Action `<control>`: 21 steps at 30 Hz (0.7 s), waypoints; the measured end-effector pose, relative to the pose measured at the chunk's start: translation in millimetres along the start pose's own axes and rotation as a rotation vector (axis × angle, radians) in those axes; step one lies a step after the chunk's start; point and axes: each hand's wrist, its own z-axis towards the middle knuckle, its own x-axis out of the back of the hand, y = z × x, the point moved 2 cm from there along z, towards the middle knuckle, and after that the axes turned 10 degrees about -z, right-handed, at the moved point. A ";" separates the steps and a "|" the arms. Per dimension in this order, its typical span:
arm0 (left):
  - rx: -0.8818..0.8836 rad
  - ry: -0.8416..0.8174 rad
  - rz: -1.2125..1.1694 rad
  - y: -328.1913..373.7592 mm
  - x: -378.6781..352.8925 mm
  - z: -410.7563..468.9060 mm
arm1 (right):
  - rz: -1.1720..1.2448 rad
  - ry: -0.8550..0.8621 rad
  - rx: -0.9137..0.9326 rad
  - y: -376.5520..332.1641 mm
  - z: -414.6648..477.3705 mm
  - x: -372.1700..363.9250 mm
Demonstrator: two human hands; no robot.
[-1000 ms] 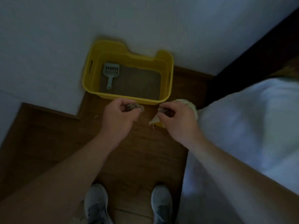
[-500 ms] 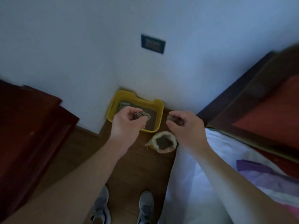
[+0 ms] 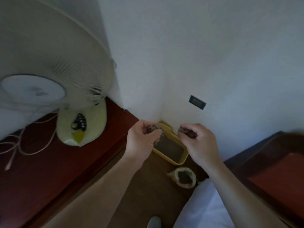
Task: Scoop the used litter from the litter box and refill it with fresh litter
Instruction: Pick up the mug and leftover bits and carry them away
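The yellow litter box (image 3: 181, 159) stands on the wooden floor against the white wall, with brownish litter (image 3: 169, 147) inside. My left hand (image 3: 142, 140) is held high above its left end and grips a clump of litter (image 3: 153, 128). My right hand (image 3: 198, 141) hovers above the box's right side, fingers curled round another clump of litter (image 3: 185, 130). An open bag of litter (image 3: 185, 177) stands on the floor just in front of the box. The scoop is hidden behind my hands.
A dark red wooden cabinet (image 3: 57, 170) fills the left, carrying a white table fan (image 3: 49, 66) with a loose cord (image 3: 19, 145). A white bedsheet (image 3: 205, 208) lies at the lower right, a dark wooden headboard (image 3: 271, 162) beyond it. A wall socket (image 3: 197, 102) sits above the box.
The view has risen and tilted up, so the box and bag look smaller and lower, and the fan and cabinet have come into sight. Both hands keep hold of their litter clumps.
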 end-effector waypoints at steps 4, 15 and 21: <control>-0.050 0.120 -0.051 29.8 63.2 -34.9 | -0.028 -0.071 0.100 -59.5 -12.8 -17.4; -0.140 0.434 -0.102 46.5 276.3 -166.7 | 0.098 -0.244 0.288 -210.1 -110.9 -115.7; -0.187 0.667 -0.129 48.9 386.8 -241.6 | 0.172 -0.402 0.393 -298.2 -166.1 -181.5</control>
